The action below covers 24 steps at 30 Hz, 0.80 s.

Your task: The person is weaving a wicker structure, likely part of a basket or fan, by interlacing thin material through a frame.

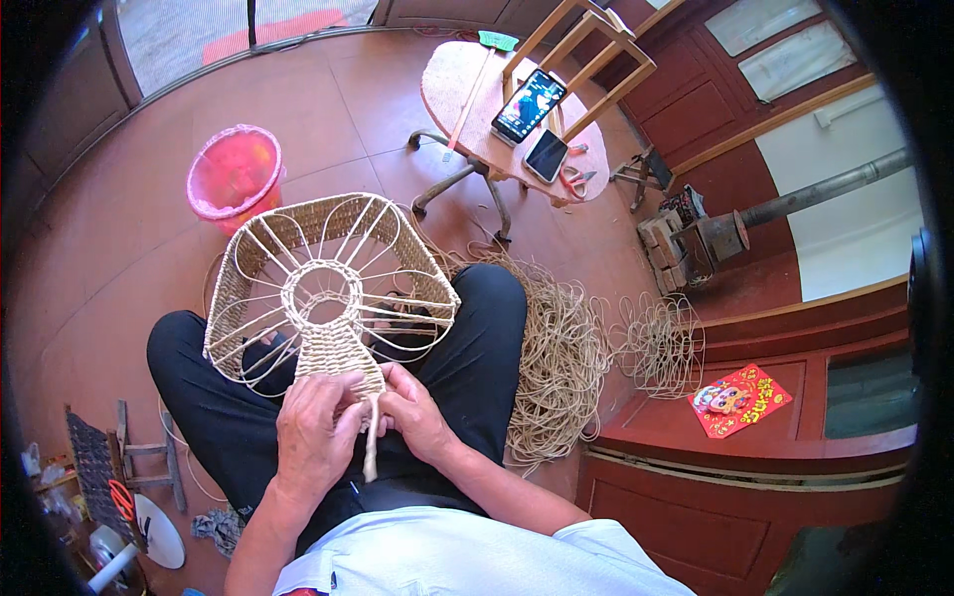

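Observation:
A woven straw basket frame [323, 214] rests across my knees, with spokes round a central ring and a narrow woven band [328, 350] extending toward me. My left hand [316, 437] is closed on the band's near end, its fingertips pressed at the weave. My right hand [417, 427] grips the band's right edge with bent fingers. A pale twisted strand [371, 457] hangs down between my hands. The band's near end is partly hidden under my fingers.
A heap of loose cord [552, 377] lies right of my legs, beside wire frames [661, 348]. A pink bucket [234, 169] stands behind-left. A round table [452, 84] holds two phones and scissors. A stove [720, 248] stands right, and a small wooden stool [149, 447] lies lower left.

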Available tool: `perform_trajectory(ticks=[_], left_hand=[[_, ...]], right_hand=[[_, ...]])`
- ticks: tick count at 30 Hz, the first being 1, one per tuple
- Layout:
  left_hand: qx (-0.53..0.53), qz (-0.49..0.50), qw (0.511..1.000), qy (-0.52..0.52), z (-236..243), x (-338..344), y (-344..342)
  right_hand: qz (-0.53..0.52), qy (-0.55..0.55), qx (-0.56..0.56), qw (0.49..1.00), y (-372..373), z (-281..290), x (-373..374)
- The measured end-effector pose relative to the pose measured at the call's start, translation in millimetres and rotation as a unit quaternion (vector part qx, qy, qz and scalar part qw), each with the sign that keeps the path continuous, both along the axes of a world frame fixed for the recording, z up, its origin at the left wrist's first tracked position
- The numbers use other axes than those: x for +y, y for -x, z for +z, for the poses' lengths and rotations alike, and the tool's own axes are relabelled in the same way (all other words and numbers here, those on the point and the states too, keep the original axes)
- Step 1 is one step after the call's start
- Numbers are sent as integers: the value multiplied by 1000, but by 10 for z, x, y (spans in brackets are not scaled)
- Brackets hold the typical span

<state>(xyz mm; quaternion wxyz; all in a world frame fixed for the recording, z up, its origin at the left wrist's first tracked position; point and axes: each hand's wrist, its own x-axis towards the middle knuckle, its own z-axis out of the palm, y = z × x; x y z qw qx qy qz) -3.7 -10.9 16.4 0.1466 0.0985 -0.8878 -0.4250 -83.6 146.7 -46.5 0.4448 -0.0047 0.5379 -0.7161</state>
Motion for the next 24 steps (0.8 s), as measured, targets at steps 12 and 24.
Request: perform_trajectory(ticks=[12, 24], left_hand=[[33, 112, 992, -43, -73, -83, -401], [16, 148, 983, -104, -130, -91, -436]], right_hand=[[31, -39, -102, 993, -84, 65, -35], [47, -53, -85, 994, 100, 230, -3]])
